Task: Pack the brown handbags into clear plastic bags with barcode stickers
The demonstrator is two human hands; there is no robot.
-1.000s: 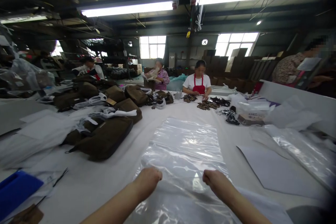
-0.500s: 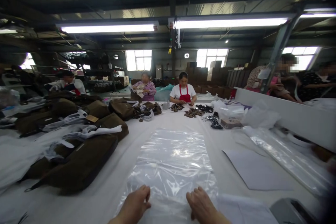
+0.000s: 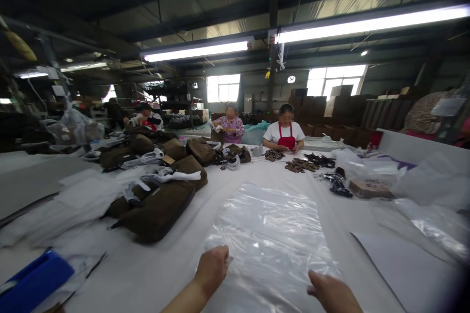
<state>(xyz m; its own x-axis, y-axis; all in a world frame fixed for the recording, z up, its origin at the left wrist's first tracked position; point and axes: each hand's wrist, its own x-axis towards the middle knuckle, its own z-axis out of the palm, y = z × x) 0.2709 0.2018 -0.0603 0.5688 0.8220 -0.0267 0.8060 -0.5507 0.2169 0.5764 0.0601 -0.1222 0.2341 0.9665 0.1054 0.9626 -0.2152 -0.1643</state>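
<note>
A clear, shiny plastic sheet or bag [image 3: 271, 225] lies flat on the white table [image 3: 147, 274] in front of me. My left hand [image 3: 215, 266] is closed on its left edge, thumb and fingers pinched together. At its right edge, my right hand [image 3: 326, 286] has thumb and fingertips pressed to the plastic in a pinch. Dark brown bags [image 3: 157, 210] with white wrapped straps are piled to the left of the plastic.
At left are a blue object [image 3: 38, 279] and white sheets [image 3: 88, 186]. Grey paper [image 3: 407, 264], a wrapped brown block [image 3: 370, 189] and small brown pieces [image 3: 299, 165] lie right and far. A person in a red apron [image 3: 284, 132] sits opposite.
The view has turned left, so the table's contents appear further right and the blue object shows. Both hands remain at the plastic's edges, now somewhat farther apart.
</note>
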